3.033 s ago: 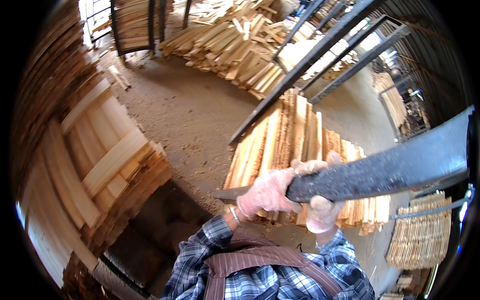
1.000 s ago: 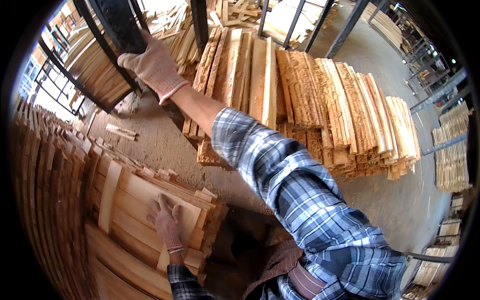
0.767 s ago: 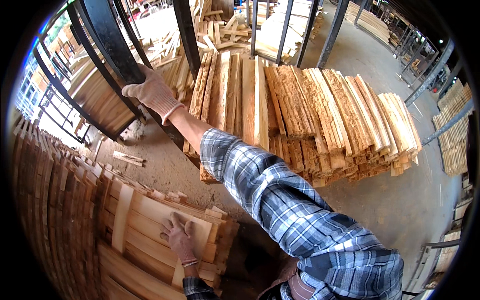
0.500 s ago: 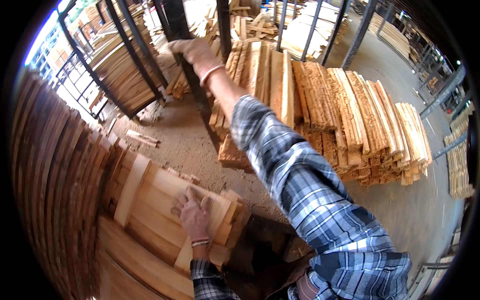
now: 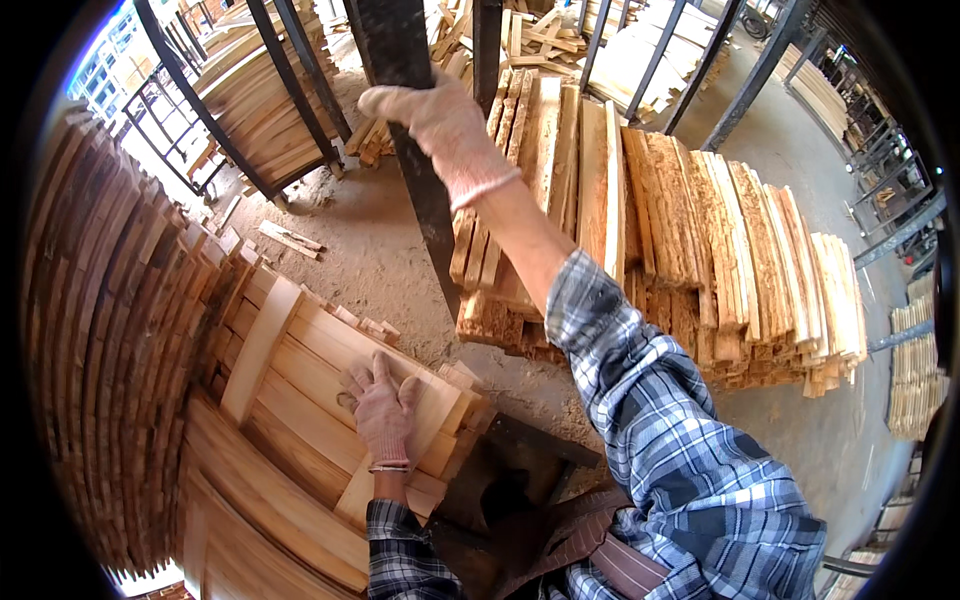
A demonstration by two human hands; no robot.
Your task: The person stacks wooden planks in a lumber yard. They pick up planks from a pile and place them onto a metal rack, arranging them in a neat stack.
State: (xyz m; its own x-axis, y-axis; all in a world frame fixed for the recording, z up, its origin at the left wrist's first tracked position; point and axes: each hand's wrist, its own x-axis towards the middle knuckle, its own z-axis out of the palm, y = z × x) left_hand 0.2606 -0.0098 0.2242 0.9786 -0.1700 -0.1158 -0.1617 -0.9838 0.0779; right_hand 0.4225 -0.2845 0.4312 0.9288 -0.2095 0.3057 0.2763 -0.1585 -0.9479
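Sawdust-strewn ground (image 5: 350,250) spreads between heaps of cut boards in a timber yard. At the lower left, the gloved left hand (image 5: 383,408) lies flat, fingers spread, on the top plank of a stack of planks (image 5: 300,380), near its right end. The gloved right hand (image 5: 440,125) reaches up and rests against a dark metal post (image 5: 415,170), fingers curled over its edge. Behind the post stands a pile of rough slabs (image 5: 700,260); dark rack bars (image 5: 290,90) fence more boards at the upper left.
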